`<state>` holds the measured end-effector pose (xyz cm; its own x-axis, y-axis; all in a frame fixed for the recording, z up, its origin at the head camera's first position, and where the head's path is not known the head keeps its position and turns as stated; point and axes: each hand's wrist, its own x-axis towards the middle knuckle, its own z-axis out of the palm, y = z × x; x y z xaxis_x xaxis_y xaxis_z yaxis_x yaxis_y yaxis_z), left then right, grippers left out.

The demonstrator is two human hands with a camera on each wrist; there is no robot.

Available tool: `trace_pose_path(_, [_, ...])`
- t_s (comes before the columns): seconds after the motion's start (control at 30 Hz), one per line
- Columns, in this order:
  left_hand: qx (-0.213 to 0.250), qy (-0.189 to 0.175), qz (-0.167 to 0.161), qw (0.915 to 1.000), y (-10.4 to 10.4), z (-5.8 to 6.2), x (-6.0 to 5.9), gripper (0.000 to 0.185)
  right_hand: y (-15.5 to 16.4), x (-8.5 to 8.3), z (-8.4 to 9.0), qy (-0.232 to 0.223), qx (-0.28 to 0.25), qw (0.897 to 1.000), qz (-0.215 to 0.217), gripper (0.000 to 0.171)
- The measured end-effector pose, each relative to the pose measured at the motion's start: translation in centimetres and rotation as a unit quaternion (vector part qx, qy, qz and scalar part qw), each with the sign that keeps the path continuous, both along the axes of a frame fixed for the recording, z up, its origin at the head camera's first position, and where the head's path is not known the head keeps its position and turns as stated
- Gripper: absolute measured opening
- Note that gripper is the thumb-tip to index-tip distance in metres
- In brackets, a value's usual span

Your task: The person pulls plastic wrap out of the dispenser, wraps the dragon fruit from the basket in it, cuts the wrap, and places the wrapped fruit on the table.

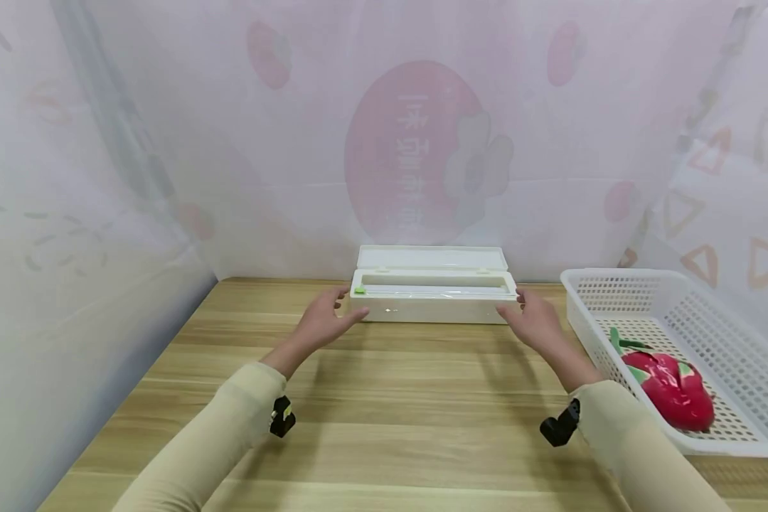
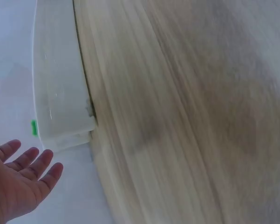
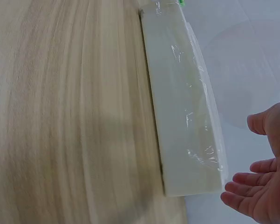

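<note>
A long white cling film dispenser (image 1: 435,311) stands at the back of the table, its lid (image 1: 432,257) raised. A green slider (image 1: 360,289) sits at the left end of its top edge. Clear film clings along the front face, as the right wrist view shows on the dispenser (image 3: 177,112). My left hand (image 1: 325,318) is beside the dispenser's left end, fingers spread and loosely bent. At the right end my right hand (image 1: 532,318) is held the same way. Both wrist views show a gap between the left hand (image 2: 18,186), the right hand (image 3: 270,172) and the dispenser.
On the right of the wooden table (image 1: 422,427) stands a white perforated basket (image 1: 729,448). In it lies a glossy red dragon fruit (image 1: 675,395) with green tips. Printed pale sheeting (image 1: 281,142) hangs close behind the dispenser and on both sides.
</note>
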<state>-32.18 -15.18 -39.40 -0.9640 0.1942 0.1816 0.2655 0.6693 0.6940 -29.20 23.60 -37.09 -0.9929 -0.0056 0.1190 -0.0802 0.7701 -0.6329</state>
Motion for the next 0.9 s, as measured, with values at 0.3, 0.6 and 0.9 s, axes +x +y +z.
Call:
trace_pose_path(0.3, [0.043, -0.057, 0.039, 0.9967, 0.7, -1.2, -0.2, 0.075, 0.2, -0.3, -1.8, -0.056, -0.07, 0.995, -0.038, 0.072])
trace_pose_path(0.6, [0.072, -0.09, 0.057, 0.9916, 1.5, -2.2, -0.6, 0.074, 0.4, -0.5, -2.6, -0.11, -0.157, 0.979, -0.062, 0.069])
trace_pose_path(0.9, [0.093, -0.116, 0.075, 0.986, 2.2, -3.0, -1.4, 0.066, 0.5, -1.4, -3.7, -0.149, -0.279, 0.947, -0.061, 0.064])
